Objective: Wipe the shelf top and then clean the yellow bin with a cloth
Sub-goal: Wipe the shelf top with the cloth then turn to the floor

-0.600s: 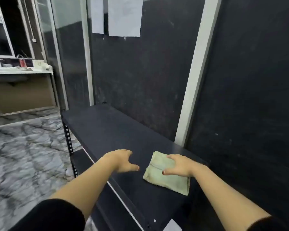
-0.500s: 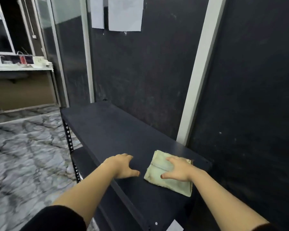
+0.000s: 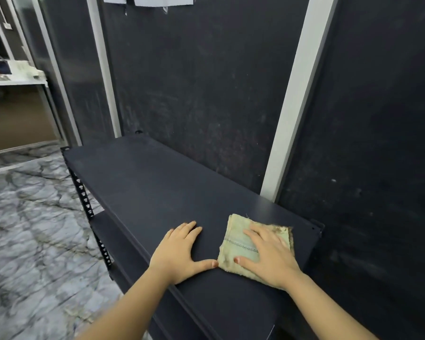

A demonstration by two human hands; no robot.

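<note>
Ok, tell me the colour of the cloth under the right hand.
Pale yellowish green cloth, with dirty edges; head view.

It looks like a shop or store room. A black metal rack shelf stands against a dark wall. Left of it lies a grey marble floor.
</note>
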